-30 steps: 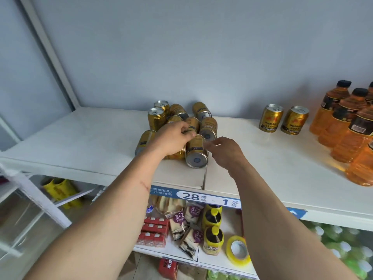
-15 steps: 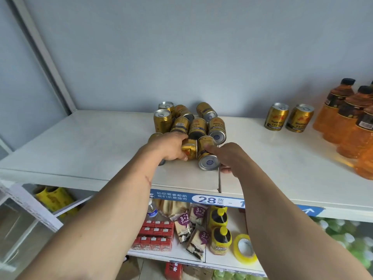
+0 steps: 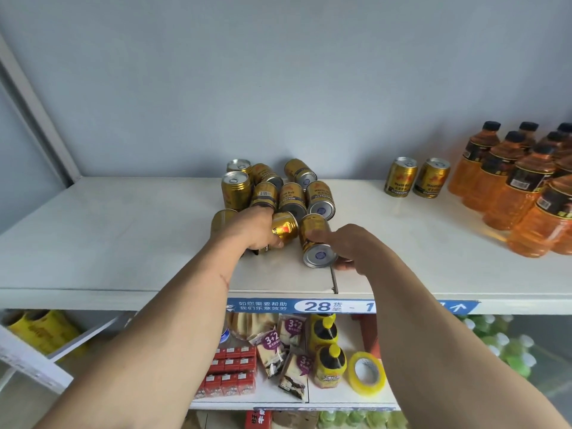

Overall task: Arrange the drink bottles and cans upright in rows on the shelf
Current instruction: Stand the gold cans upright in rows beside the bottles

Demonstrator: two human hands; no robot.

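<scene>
Head view: on the white shelf (image 3: 123, 230), mid-way along and reaching toward its front edge, lies a heap of gold metal drink cans (image 3: 291, 196), mostly toppled. The left hand (image 3: 253, 230) curls round one fallen gold can (image 3: 283, 232); the right hand (image 3: 353, 246) pinches another lying can (image 3: 315, 239), likely to stand both up. Two upright gold cans (image 3: 416, 178) read "Wealth Bull", beside orange plastic bottles (image 3: 520, 187) by the right edge. The blue shelf tag (image 3: 309, 305) shows "28".
</scene>
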